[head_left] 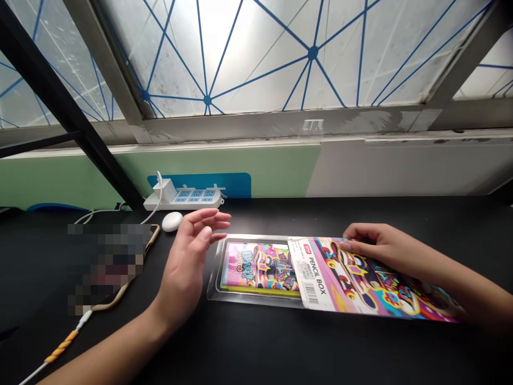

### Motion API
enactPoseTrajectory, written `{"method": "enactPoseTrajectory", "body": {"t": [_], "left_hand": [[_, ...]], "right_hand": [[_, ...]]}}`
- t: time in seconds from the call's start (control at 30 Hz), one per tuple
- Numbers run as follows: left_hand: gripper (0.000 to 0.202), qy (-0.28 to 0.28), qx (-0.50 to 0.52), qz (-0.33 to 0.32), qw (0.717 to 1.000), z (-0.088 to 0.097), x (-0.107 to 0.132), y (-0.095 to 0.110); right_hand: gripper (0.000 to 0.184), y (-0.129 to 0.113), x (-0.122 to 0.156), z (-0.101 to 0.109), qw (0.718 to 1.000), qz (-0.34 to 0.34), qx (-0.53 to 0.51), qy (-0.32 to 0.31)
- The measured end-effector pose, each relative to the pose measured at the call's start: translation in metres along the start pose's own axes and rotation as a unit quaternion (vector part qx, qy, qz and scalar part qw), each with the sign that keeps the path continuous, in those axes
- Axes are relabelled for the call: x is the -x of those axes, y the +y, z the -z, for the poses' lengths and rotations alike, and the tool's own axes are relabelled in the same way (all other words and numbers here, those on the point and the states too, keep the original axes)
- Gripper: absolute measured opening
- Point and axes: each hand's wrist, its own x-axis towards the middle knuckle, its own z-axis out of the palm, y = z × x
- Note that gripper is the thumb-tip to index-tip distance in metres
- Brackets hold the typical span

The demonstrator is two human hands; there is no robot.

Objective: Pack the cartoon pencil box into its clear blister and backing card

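A colourful pencil box [260,267] lies in a clear plastic tray [214,293] on the black table. The tray sticks out leftward from a printed cardboard sleeve [320,283] marked "PENCIL BOX", which covers the box's right part. My right hand [371,240] grips the sleeve's far edge, thumb on top and fingers curled over the back; the fingertips are partly hidden. Raised just left of the tray, my left hand [194,256] holds nothing, its fingers loosely bent and apart from the thumb.
A white power strip [188,199] with a plug and cable stands against the wall. Near it sits a round white case [172,221]. At left lies a blurred-out phone [116,267] with a charging cable [62,345]. A black slanted bar [84,128] crosses the upper left.
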Motion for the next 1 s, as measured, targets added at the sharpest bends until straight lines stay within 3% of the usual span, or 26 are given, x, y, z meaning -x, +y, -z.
{"method": "enactPoseTrajectory", "body": {"t": [0.07,0.13,0.27,0.33,0.57,0.7,0.83,0.9,1.0], "left_hand": [[0.031,0.026,-0.049,0.015,0.998,0.005,-0.006,-0.006],[0.035,0.012,-0.067,0.037,0.997,0.006,-0.008,-0.012],[0.036,-0.033,-0.008,0.056,0.998,0.000,0.001,-0.014],[0.035,-0.046,0.018,0.053,0.997,-0.003,0.007,-0.010],[0.035,-0.044,0.057,0.062,0.995,-0.002,0.010,-0.008],[0.038,-0.026,0.102,0.067,0.992,-0.003,0.008,-0.011],[0.037,-0.014,0.136,0.090,0.986,-0.003,0.007,-0.011],[0.034,-0.010,0.138,0.095,0.986,-0.003,0.006,-0.009],[0.022,0.003,0.103,0.127,0.987,0.000,0.003,-0.005]], "right_hand": [[0.044,0.002,0.000,0.003,1.000,0.000,0.017,0.004],[0.045,0.002,0.001,0.004,0.998,0.016,0.050,0.033],[0.047,-0.004,0.005,-0.005,0.982,0.066,0.108,0.142],[0.047,-0.010,0.005,-0.013,0.974,0.085,0.125,0.166],[0.057,-0.042,-0.020,-0.044,0.956,0.143,0.216,0.137],[0.066,-0.081,-0.039,-0.067,0.953,0.121,0.273,0.053],[0.056,-0.123,-0.050,-0.101,0.942,0.163,0.292,0.002],[0.050,-0.137,-0.051,-0.113,0.928,0.211,0.307,0.019],[0.045,-0.139,-0.042,-0.116,0.882,0.298,0.348,0.113]]}}
